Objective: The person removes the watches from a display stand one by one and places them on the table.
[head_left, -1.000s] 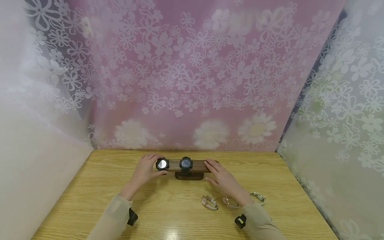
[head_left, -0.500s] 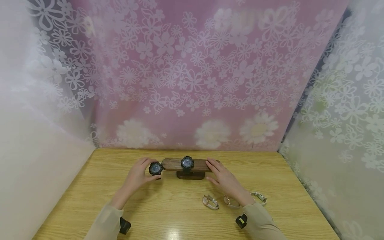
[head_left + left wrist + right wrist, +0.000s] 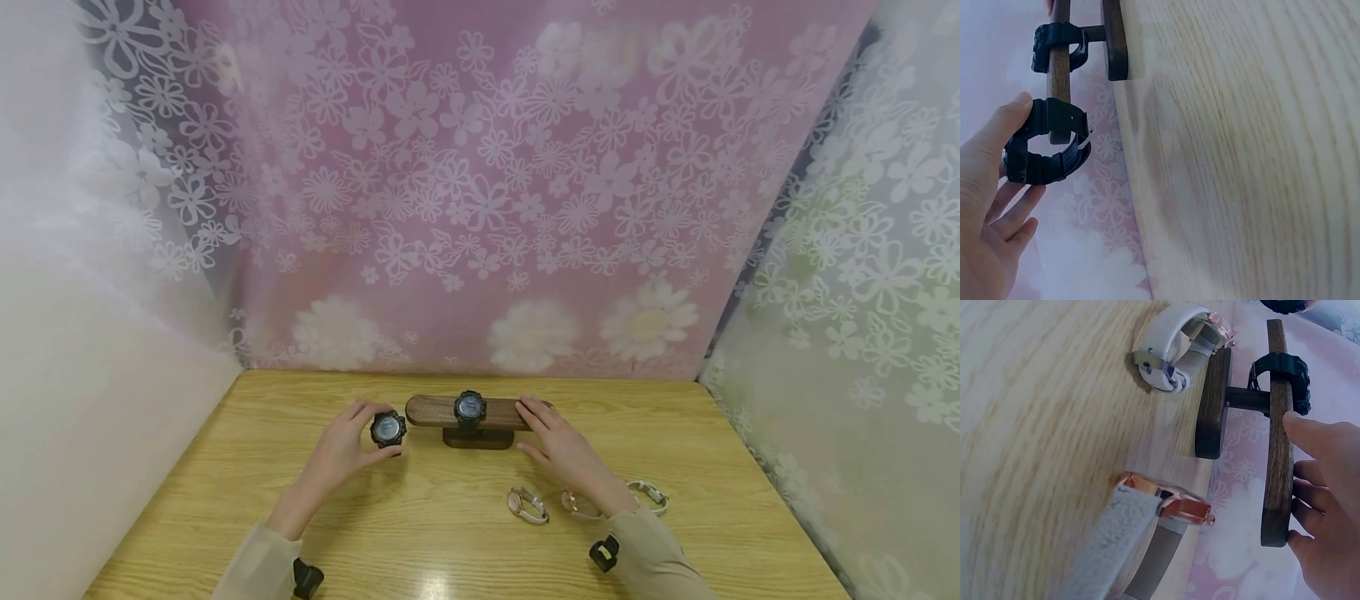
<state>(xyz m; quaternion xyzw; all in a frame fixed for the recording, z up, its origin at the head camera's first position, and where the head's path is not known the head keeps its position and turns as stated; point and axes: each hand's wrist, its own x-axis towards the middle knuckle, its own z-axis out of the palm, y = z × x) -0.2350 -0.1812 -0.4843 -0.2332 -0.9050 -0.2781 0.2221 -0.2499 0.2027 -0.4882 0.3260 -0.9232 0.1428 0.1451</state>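
Note:
My left hand (image 3: 337,450) pinches a black digital watch (image 3: 387,428) between thumb and fingers. The watch is just left of the wooden display stand's bar, its buckled strap (image 3: 1063,167) forming a loop that overlaps the bar's end in the left wrist view. A second black watch (image 3: 470,406) sits around the middle of the dark wooden watch stand (image 3: 431,411). My right hand (image 3: 561,450) rests its fingers on the right end of the bar, with the thumb lower in front. In the right wrist view, the fingertips are partly hidden behind the bar.
Nearer the front right lie a white-strapped watch (image 3: 528,505), another with a rose-gold case (image 3: 568,500) beside the right forearm, and a third white strap (image 3: 649,493) partly behind the wrist. A pink flowered curtain (image 3: 480,250) hangs behind the table (image 3: 375,533).
The left hand has drawn its black watch leftward off the bar's end, then slightly down toward the front. The right hand has stayed on the bar.

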